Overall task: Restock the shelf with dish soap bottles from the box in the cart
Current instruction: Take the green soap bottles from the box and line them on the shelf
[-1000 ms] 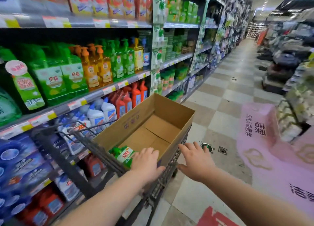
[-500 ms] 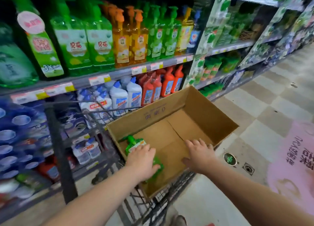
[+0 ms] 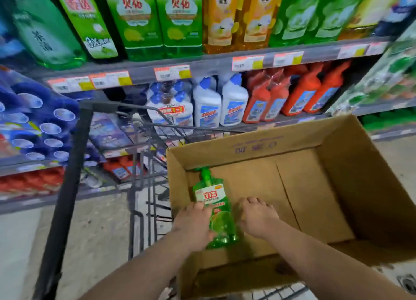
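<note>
The left hand (image 3: 193, 223) and the right hand (image 3: 258, 218) are bare, their fingertips (image 3: 248, 201) short, rounded and a little blurred. Behind them the left forearm (image 3: 146, 266) and the right forearm (image 3: 315, 259) are bare too, uncovered all the way to the bottom edge of view.

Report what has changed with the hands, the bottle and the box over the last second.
Both hands moved from the near rim of the box down into it. The left hand now lies on the left side of the green bottle; a grip is unclear. The right hand is down at the floor just right of it. Unchanged: the bottle lies in the near left corner, pump away; the box sits in the cart.
</note>
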The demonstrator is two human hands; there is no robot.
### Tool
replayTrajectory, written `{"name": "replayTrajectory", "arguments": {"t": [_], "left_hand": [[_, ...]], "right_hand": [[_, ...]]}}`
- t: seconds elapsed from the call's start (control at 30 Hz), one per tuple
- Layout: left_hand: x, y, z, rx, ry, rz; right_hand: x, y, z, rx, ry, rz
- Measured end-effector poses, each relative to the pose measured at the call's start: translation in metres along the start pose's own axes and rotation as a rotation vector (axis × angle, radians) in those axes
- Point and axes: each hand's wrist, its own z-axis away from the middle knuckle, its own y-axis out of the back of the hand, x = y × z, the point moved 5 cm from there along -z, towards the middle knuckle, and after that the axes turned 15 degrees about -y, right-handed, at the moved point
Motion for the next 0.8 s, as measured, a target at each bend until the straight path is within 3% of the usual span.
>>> {"name": "replayTrajectory", "arguments": {"t": [0.13, 0.27, 0.63, 0.8], "left_hand": [[-0.008, -0.029, -0.033, -0.054, 0.117, 0.096], [-0.018, -0.061, -0.056, -0.033, 0.286, 0.356], [-0.035, -0.121, -0.077, 0.313, 0.755, 1.408], [-0.039, -0.133, -0.083, 0.347, 0.775, 1.591]], "right_hand": [[-0.002, -0.013, -0.044, -0.076, 0.068, 0.022], [-0.008, -0.033, -0.078, -0.159, 0.086, -0.047], [-0.028, -0.072, -0.134, -0.4, 0.049, -0.636], [-0.037, -0.084, -0.145, -0.519, 0.008, -0.849]]}}
